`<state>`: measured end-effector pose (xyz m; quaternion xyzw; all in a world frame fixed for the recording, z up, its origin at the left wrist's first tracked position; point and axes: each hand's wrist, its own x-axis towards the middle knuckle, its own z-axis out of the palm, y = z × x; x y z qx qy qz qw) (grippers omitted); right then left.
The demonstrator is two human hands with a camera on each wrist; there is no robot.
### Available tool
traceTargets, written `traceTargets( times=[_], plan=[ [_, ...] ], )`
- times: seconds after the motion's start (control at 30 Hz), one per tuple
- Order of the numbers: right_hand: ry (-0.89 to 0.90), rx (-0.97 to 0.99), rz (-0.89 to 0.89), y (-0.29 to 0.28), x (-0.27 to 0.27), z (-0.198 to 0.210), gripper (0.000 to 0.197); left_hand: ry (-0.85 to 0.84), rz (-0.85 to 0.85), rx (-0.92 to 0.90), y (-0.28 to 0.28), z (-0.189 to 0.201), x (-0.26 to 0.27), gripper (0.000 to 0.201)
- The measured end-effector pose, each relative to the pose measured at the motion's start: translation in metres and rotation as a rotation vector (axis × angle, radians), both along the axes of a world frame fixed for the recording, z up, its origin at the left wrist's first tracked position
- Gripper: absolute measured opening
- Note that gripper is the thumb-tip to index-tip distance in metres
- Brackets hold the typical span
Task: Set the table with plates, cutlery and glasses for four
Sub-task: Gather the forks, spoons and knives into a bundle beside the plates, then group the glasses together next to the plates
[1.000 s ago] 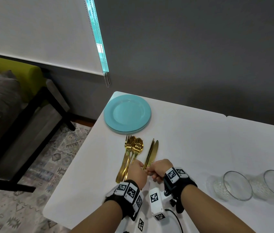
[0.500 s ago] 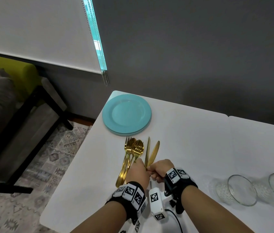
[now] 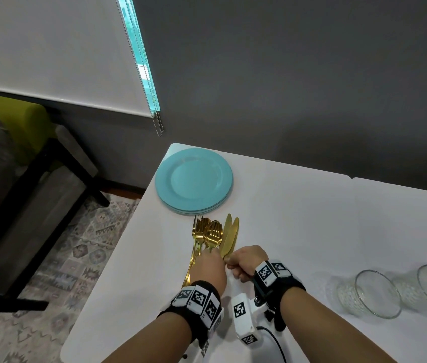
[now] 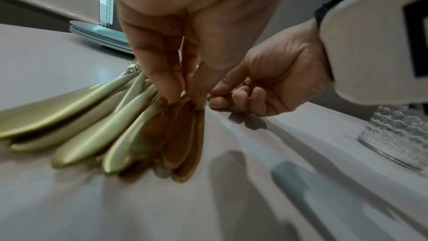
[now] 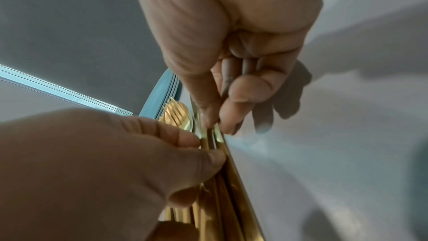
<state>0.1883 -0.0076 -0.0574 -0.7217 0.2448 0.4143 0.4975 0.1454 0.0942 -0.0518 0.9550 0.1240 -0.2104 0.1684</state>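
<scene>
My left hand (image 3: 208,268) pinches the gold cutlery (image 3: 208,235) at mid-handle, fingertips down on the bunch. My right hand (image 3: 243,263) pinches the knives (image 3: 230,235) at the 3 o'clock side of the pile, thumb and forefinger closed on a handle, other fingers curled under.

The step looks like peeling one knife off. To do it well I should pin the rest flat with the left, slide the knife out toward 3 o'clock, and keep it low so nothing clatters or drags the forks along.

The pile lies on the white table (image 3: 298,218), heads pointing at 12 o'clock toward the stack of blue plates (image 3: 194,180), just short of its rim. The top plate holds nothing. Two glasses (image 3: 369,293) stand at 3 o'clock, well apart from my hands, and look empty.
</scene>
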Motion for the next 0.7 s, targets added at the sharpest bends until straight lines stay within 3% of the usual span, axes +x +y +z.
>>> traceTargets(
  times=[0.23,0.37,0.43,0.7],
  plan=[
    [-0.068,-0.011,0.008,-0.009,-0.004,0.006,0.011,-0.023,0.048,-0.049,0.003,0.013,0.006,0.03],
    [-0.145,-0.073,0.003,-0.029,-0.006,0.019,0.01,-0.086,-0.02,-0.116,-0.009,0.025,0.017,0.041],
    [-0.188,-0.112,-0.002,-0.046,-0.008,0.033,0.008,-0.1,-0.076,-0.161,-0.02,0.031,0.021,0.046],
    [-0.423,-0.156,-0.21,-0.149,-0.017,0.11,0.008,-0.084,-0.293,-0.24,-0.107,0.052,0.03,0.033]
  ],
)
